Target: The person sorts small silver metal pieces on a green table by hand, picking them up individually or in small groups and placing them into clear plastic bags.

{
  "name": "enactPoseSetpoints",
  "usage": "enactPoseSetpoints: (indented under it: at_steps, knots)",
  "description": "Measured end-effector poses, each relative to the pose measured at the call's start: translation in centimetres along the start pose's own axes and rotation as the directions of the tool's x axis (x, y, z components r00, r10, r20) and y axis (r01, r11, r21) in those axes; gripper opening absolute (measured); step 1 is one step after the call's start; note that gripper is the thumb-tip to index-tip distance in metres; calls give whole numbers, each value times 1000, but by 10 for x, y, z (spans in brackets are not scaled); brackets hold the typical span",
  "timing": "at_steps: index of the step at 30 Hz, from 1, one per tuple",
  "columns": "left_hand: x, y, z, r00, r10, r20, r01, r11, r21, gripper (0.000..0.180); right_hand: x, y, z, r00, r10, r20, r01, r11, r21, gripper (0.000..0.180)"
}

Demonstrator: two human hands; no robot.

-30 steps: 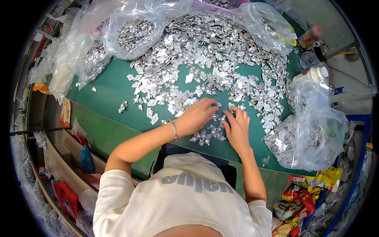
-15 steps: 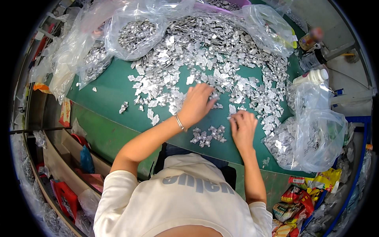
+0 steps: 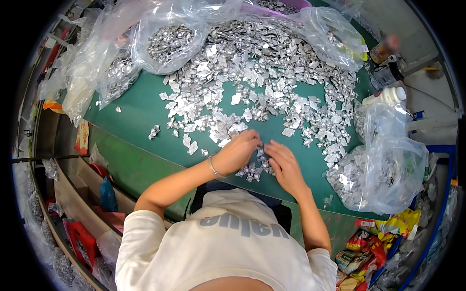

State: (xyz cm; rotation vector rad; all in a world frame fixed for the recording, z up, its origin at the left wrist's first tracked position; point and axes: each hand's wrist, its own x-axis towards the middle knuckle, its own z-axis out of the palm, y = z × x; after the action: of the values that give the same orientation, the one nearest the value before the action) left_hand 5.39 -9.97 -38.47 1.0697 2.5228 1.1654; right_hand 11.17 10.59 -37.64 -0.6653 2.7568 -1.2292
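My left hand (image 3: 239,151) is bent inward above the green table, its fingertips pressed together. Whatever they pinch is hidden. Opposite it, my right hand (image 3: 287,169) has its fingers stretched toward the left one and its thumb apart. Between the two hands lie small silver metal pieces (image 3: 260,152), close to the fingertips. Just below is a small cluster of similar metal pieces (image 3: 249,172), partly covered by the hands. Beyond the hands spreads a large heap of flat, wavy-edged silver metal pieces (image 3: 272,48).
Clear plastic bags of metal pieces (image 3: 167,46) stand at the far left, with another filled bag (image 3: 357,177) at the right edge. A purple tub (image 3: 303,4) is at the back. A white bottle (image 3: 388,95) lies right. Colourful packets (image 3: 369,247) sit below the green table (image 3: 165,140).
Both hands have come together and nearer to me, over the small cluster. The left hand left the edge of the heap; the right hand moved leftward and its fingers straightened.
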Motion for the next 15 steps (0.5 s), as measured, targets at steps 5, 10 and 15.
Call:
enactPoseSetpoints:
  at_steps: [5, 10, 15]
  knots:
    - [-19, 14, -2, 991, -114, -67, 94, 964, -250, 27, -6, -11, -2, 997, 66, -42, -59, 987, 152, 31]
    - [-36, 38, -7, 948, -157, -278, 89, 966, -242, 31, -17, -15, -1, 992, 119, -32, -101, 934, 341, 33]
    - [-78, 56, -6, 908, -407, -101, 299, 797, -526, 25, -21, -18, -7, 986, 99, -131, -71, 976, 205, 34]
